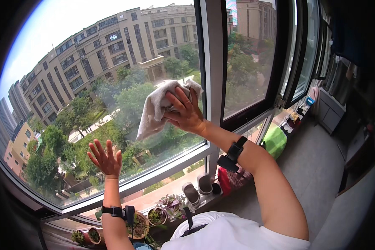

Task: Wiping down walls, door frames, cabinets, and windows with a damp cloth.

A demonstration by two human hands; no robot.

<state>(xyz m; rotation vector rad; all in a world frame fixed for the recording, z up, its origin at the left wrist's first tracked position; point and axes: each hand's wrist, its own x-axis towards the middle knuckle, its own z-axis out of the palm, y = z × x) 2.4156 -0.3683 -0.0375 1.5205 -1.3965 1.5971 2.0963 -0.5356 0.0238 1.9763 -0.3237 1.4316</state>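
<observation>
A large window pane (128, 93) fills the view before me, with hazy smears on the glass near the cloth. My right hand (186, 114) presses a crumpled whitish cloth (156, 106) against the pane, near its right frame post. One corner of the cloth hangs down to the left. Lower and to the left, my left hand (106, 159) is raised at the pane with its fingers spread, holding nothing; whether it touches the glass I cannot tell. A black strap with a small device is on each forearm.
Potted plants (157, 215) and a pair of slippers (191, 193) stand on the low ledge beneath the window. A red bag or cloth (224, 181) and a green item (274, 140) lie further right. Beyond them is a grey cabinet (329, 109).
</observation>
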